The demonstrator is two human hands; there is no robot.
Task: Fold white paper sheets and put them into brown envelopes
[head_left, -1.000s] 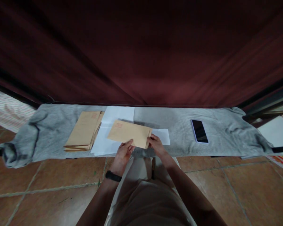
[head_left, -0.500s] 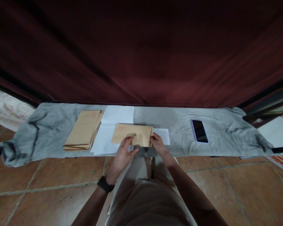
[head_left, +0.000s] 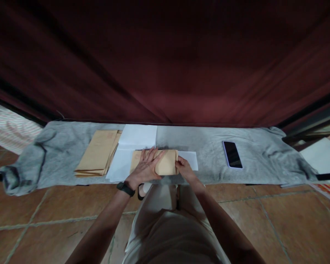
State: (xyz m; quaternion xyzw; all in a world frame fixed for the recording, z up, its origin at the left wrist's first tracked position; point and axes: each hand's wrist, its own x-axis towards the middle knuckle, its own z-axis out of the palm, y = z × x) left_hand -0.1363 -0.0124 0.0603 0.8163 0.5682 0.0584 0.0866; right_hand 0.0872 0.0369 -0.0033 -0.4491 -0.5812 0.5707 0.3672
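A brown paper envelope (head_left: 167, 163) lies crosswise in front of me, its left part over white paper sheets (head_left: 121, 161). Spread flat on top of it, my left hand (head_left: 146, 167) presses on its left half, fingers apart. At the envelope's right end, my right hand (head_left: 183, 167) pinches the edge, with the fingertips partly hidden at the opening. A white folded paper (head_left: 191, 160) sticks out to the right, beneath or behind the envelope and my right hand; I cannot tell whether any of it is inside.
To the left, a stack of brown envelopes (head_left: 97, 152) rests on the grey cloth (head_left: 209, 146) covering the narrow table. A phone with a purple case (head_left: 232, 154) lies at the right. A dark red curtain (head_left: 165, 73) hangs behind the table.
My left hand has moved from the envelope's near edge onto its top and flattened out. The envelope has come down flatter; my right hand stays at its right end.
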